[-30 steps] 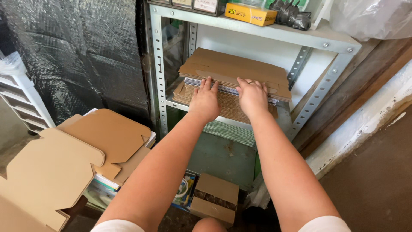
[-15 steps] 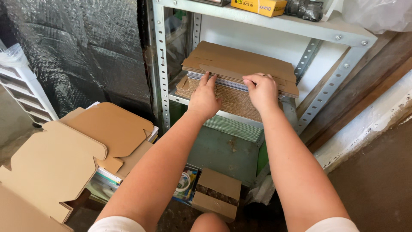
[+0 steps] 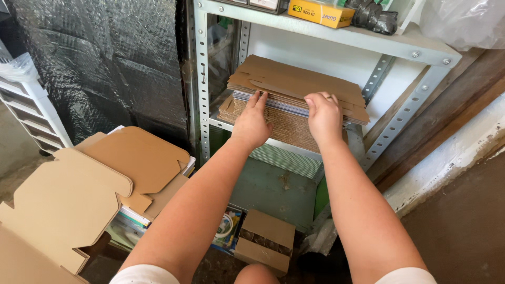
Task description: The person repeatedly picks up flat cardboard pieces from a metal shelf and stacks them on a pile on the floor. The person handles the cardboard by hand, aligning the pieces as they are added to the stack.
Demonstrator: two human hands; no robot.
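Pressing flat cardboard stack [image 3: 300, 87] on shelf [image 3: 368, 42], both hands' fingers [image 3: 258, 100] unclenched, grasping nothing.

A single head-worn camera looks steeply down and forward along both forearms, close to the metal shelf unit [image 3: 315, 31] straight ahead (its middle shelf fills the far centre). The floor lies near, flat cardboard cutouts [image 3: 68, 200] at near left.

Your stack of flat brown cardboard sheets [image 3: 294, 87] lies level on the metal shelf [image 3: 336, 39], a thin band of pale blue-white sheets [image 3: 286, 108] sandwiched in it above corrugated pieces.
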